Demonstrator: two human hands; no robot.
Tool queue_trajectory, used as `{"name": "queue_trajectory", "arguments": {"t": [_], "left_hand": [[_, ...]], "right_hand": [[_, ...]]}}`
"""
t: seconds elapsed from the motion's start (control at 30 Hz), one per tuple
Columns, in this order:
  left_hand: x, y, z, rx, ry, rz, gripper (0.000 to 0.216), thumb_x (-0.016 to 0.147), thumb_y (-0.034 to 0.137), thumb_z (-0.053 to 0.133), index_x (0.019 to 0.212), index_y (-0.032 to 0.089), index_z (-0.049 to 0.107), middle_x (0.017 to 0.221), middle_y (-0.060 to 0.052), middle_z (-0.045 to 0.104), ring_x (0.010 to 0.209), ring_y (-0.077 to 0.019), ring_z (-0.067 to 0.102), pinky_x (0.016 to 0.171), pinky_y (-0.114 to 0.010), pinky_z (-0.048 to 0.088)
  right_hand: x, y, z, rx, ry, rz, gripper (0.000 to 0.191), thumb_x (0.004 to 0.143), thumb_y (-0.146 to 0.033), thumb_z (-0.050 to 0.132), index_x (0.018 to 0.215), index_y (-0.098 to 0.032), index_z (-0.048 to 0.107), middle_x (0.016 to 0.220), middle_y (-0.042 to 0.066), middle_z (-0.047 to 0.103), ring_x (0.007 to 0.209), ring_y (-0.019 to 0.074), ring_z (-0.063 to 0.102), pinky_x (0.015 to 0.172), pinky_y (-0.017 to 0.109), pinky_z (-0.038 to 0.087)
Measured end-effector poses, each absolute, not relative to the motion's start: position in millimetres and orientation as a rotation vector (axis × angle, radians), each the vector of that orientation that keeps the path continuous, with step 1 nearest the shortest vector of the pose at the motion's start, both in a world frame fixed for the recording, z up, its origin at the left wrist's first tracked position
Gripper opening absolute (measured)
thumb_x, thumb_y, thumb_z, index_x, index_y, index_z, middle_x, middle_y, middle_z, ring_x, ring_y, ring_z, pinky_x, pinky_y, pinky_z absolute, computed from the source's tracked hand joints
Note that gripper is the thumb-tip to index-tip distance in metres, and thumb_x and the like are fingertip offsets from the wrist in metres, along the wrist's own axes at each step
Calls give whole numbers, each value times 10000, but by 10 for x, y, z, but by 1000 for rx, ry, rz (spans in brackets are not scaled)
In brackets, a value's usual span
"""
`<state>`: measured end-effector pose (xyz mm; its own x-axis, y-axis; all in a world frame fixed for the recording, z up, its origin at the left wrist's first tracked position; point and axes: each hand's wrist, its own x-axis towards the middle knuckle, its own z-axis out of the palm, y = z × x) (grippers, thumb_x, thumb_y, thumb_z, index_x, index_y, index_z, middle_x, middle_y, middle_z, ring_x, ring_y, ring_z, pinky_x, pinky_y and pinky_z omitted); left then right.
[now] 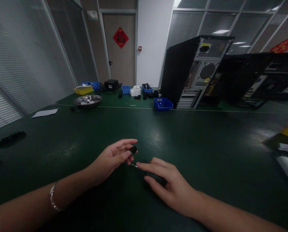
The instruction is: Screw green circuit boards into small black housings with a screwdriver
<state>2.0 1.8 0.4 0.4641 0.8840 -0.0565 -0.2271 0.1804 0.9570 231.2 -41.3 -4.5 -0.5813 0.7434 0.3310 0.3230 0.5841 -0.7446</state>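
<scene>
My left hand [113,158], with a bracelet at its wrist, pinches a small black part [133,150] between thumb and fingers; its exact kind is too dark to make out. In my right hand [171,180] is a screwdriver [155,178] with a dark handle. Its thin metal shaft points left, and the tip lies just below the small part, apart from it as far as I can see. My right index finger stretches along the shaft, and the palm hides the handle's end. Both hands are over the green table [124,125].
A metal dish [88,100] stands at the back left, near a yellow bin [83,90]. Farther right are a blue bin [163,104], a white plastic part [135,91] and a tall computer case [182,67]. A dark object [11,139] lies at the far left.
</scene>
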Motion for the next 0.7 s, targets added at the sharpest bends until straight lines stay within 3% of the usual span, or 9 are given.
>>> {"name": "queue_trajectory", "arguments": {"t": [0.13, 0.27, 0.43, 0.6, 0.7], "left_hand": [[11, 8, -5, 1239, 801, 872, 229, 888, 308, 658, 1064, 165, 692, 904, -59, 674, 781, -173, 587, 712, -300, 465], [18, -26, 52, 1387, 851, 785, 251, 901, 290, 625, 1084, 139, 711, 868, -54, 672, 745, -163, 590, 721, -304, 478], [52, -57, 111, 1417, 832, 776, 298, 802, 184, 713, 1099, 160, 710, 1040, -70, 661, 764, -157, 596, 692, -292, 506], [46, -73, 77, 1488, 917, 782, 239, 837, 179, 668, 1071, 148, 708, 853, -44, 705, 689, -156, 616, 675, -293, 514], [23, -79, 47, 1656, 928, 801, 227, 840, 179, 674, 1060, 179, 730, 935, -55, 732, 786, -185, 658, 728, -293, 517]], "right_hand": [[2317, -403, -58, -900, -2072, 796, 396, 960, -165, 522, 1345, -249, 564, 929, 42, 597, 791, 158, 578, 698, 283, 467], [2325, -391, -57, -965, -2074, 794, 392, 966, -181, 513, 1349, -240, 566, 921, 46, 600, 778, 166, 578, 687, 294, 468], [2325, -388, -62, -984, -2086, 809, 396, 960, -186, 520, 1350, -236, 569, 938, 53, 604, 798, 173, 587, 700, 301, 479], [2319, -401, -52, -974, -2093, 785, 392, 957, -177, 522, 1340, -237, 581, 909, 46, 598, 776, 165, 583, 682, 286, 469], [2315, -406, -37, -966, -2094, 799, 383, 956, -182, 526, 1330, -227, 591, 904, 48, 598, 782, 166, 587, 687, 285, 471]]}}
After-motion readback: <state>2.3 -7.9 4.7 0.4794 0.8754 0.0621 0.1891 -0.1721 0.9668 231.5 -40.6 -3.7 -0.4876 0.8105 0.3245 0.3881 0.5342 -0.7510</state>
